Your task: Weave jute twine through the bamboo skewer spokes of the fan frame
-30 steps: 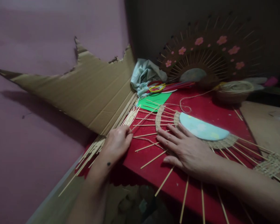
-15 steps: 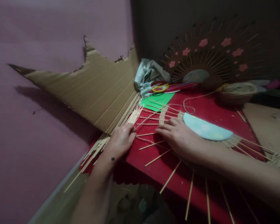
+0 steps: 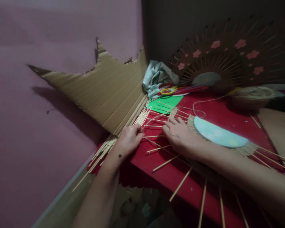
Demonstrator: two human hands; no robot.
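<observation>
A half-round fan frame of thin sticks (image 3: pixel 166 163) lies on the table, its sticks spreading from a pale blue half-disc (image 3: pixel 219 131) with woven twine around the rim. My left hand (image 3: pixel 129 137) is closed at the frame's left, pinching a strand of twine (image 3: pixel 154 118) that runs across the sticks. Bent over the sticks and the woven band (image 3: pixel 173 113), my right hand (image 3: pixel 179 134) has its fingers curled onto them. It covers part of the weave, and its fingertips are partly hidden.
Cardboard (image 3: pixel 104 91) leans on the wall, with loose sticks (image 3: pixel 102 152) at its foot. Behind the frame are a green sheet (image 3: pixel 167 103), yellow-handled scissors (image 3: pixel 168 91), crumpled cloth (image 3: pixel 159 74), a twine ball (image 3: pixel 254 95) and a flowered fan (image 3: pixel 228 60). Red cloth (image 3: pixel 142 169) covers the table.
The whole view has shifted, so things appear further right. My right hand's fingers are more bent over the woven band. My left hand still pinches the twine.
</observation>
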